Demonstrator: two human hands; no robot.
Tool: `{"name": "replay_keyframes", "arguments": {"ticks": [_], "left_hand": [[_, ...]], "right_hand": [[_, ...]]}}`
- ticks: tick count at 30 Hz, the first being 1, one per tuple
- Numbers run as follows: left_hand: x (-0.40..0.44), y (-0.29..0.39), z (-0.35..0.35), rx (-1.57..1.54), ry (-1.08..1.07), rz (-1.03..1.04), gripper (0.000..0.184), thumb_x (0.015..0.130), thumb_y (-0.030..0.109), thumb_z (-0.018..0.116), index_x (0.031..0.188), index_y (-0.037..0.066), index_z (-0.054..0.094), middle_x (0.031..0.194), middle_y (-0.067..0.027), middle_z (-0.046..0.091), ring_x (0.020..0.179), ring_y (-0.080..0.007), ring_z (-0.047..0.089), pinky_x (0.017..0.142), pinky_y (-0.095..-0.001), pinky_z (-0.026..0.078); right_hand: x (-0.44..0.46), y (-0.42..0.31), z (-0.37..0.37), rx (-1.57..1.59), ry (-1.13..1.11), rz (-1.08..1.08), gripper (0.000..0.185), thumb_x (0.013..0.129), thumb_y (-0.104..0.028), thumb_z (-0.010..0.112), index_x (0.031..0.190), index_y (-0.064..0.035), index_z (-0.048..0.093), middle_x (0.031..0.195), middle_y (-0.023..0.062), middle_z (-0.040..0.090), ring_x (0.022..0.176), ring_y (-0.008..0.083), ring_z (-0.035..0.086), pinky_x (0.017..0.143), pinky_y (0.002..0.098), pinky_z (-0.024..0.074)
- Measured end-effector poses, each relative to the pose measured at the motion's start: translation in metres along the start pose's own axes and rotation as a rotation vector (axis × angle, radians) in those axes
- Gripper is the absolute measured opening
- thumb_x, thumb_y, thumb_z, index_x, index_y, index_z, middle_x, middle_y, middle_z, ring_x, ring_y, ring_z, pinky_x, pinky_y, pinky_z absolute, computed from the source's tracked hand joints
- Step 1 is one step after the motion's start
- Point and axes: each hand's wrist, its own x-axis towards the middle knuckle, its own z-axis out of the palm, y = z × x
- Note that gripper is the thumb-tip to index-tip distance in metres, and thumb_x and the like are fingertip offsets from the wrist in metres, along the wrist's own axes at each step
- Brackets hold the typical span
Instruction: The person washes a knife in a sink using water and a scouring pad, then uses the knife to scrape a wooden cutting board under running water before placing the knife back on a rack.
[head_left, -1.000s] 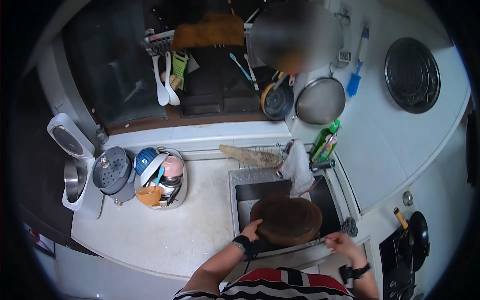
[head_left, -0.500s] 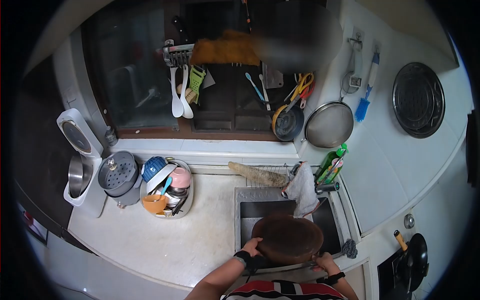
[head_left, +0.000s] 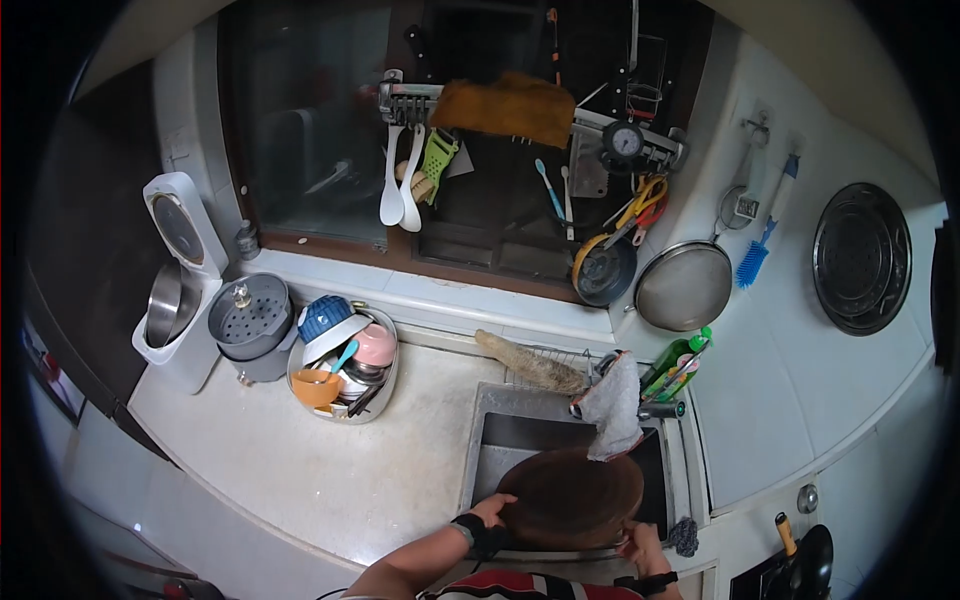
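A round dark brown wooden board [head_left: 575, 497] lies tilted over the sink [head_left: 500, 402]. At its left edge my left hand [head_left: 489, 511] is closed on the rim, thumb on top. My right hand [head_left: 641, 545] is at the lower right edge of the board, its fingers pinched at the rim; what they hold there is too small to make out. A white cloth [head_left: 613, 408] hangs over the faucet [head_left: 662, 409] behind the board. The sink's front part is hidden under the board.
A basin [head_left: 392, 385] of bowls, a grey steamer pot [head_left: 250, 318] and an open rice cooker [head_left: 180, 290] stand on the left. A loofah [head_left: 530, 364], a green bottle [head_left: 677, 366] and a scouring pad [head_left: 684, 537] surround the sink. A wok [head_left: 812, 563] is at the right.
My right hand, earlier apart from the board, has come in to its right edge. My left hand stays at the left edge. The view has tilted up and shifted.
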Motion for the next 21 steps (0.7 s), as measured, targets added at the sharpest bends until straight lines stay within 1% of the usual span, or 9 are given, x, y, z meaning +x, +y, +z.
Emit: {"name": "replay_keyframes", "arguments": {"ticks": [1,6,9,11,15,17,18,20,21], "left_hand": [[-0.001,0.001,0.004,-0.042,-0.006,-0.024,0.046,0.091,0.026,0.055,0.13,0.002,0.046,0.132,-0.0135,0.054,0.119,-0.0324,0.052,0.097,-0.0535,0.041],[0.023,-0.002,-0.007,-0.058,-0.065,-0.066,0.049,0.09,0.025,0.057,0.131,0.001,0.045,0.135,-0.0151,0.05,0.121,-0.0335,0.05,0.102,-0.0533,0.037],[-0.019,0.013,0.016,-0.077,-0.148,-0.042,0.053,0.09,0.028,0.057,0.133,0.0,0.044,0.134,-0.0168,0.051,0.122,-0.0347,0.048,0.102,-0.0541,0.036],[-0.051,0.021,0.035,-0.089,0.008,-0.05,0.057,0.09,0.03,0.057,0.136,0.0,0.04,0.138,-0.0174,0.045,0.124,-0.0356,0.046,0.104,-0.0563,0.033],[-0.029,0.013,0.024,-0.044,0.171,-0.065,0.064,0.09,0.032,0.059,0.14,0.001,0.035,0.147,-0.0169,0.033,0.129,-0.0338,0.04,0.104,-0.0592,0.028],[-0.015,0.005,0.01,-0.033,-0.133,-0.066,0.074,0.089,0.034,0.061,0.148,0.007,0.024,0.157,-0.0101,0.009,0.143,-0.0332,0.011,0.105,-0.0667,0.018],[-0.002,0.0,0.008,-0.029,-0.133,-0.075,0.074,0.089,0.034,0.061,0.148,0.007,0.024,0.157,-0.0101,0.009,0.143,-0.0332,0.011,0.105,-0.0667,0.018],[0.022,-0.008,0.015,0.144,-0.418,-0.119,0.083,0.085,0.039,0.066,0.148,0.006,0.023,0.154,-0.0093,0.021,0.141,-0.0282,0.02,0.108,-0.0563,0.023],[-0.001,-0.004,0.033,0.15,-0.42,-0.129,0.083,0.085,0.039,0.066,0.148,0.006,0.023,0.154,-0.0093,0.021,0.141,-0.0282,0.02,0.108,-0.0563,0.023]], "right_hand": [[0.009,-0.002,-0.003,0.153,0.001,0.013,0.013,0.087,-0.008,0.053,0.075,-0.0028,0.051,0.055,0.001,0.04,0.041,0.014,0.038,0.039,0.0322,0.0321],[0.0,-0.049,0.011,0.259,0.013,-0.153,0.013,0.082,-0.004,0.053,0.07,-0.0076,0.05,0.055,0.0002,0.04,0.041,0.0125,0.037,0.04,0.0313,0.0316],[0.023,-0.068,0.004,0.377,-0.218,-0.05,0.016,0.082,-0.008,0.051,0.066,-0.0123,0.047,0.051,-0.0026,0.04,0.041,0.0118,0.036,0.043,0.0298,0.031],[0.018,-0.082,0.011,0.454,-0.358,-0.012,0.017,0.082,-0.012,0.05,0.065,-0.015,0.047,0.047,-0.0048,0.04,0.04,0.0119,0.035,0.046,0.0297,0.0322],[0.001,-0.101,0.023,0.479,-0.281,-0.005,0.015,0.08,-0.012,0.055,0.066,-0.0134,0.05,0.052,-0.0018,0.046,0.043,0.0114,0.041,0.046,0.029,0.0325],[0.001,-0.104,0.023,0.47,-0.292,-0.066,0.015,0.082,-0.012,0.058,0.068,-0.0118,0.052,0.053,-0.001,0.048,0.045,0.0123,0.047,0.044,0.0298,0.036],[0.003,-0.104,0.026,0.475,-0.283,-0.063,0.015,0.082,-0.012,0.058,0.068,-0.0118,0.052,0.053,-0.001,0.048,0.045,0.0123,0.047,0.044,0.0298,0.036],[0.009,-0.106,0.034,0.447,-0.13,-0.197,0.016,0.084,-0.009,0.062,0.07,-0.0094,0.054,0.054,-0.0004,0.051,0.049,0.0135,0.053,0.042,0.0282,0.0389],[0.005,-0.107,0.039,0.443,-0.132,-0.233,0.018,0.084,-0.009,0.066,0.07,-0.0079,0.055,0.056,0.0013,0.054,0.052,0.0137,0.057,0.04,0.0259,0.0411]]}}
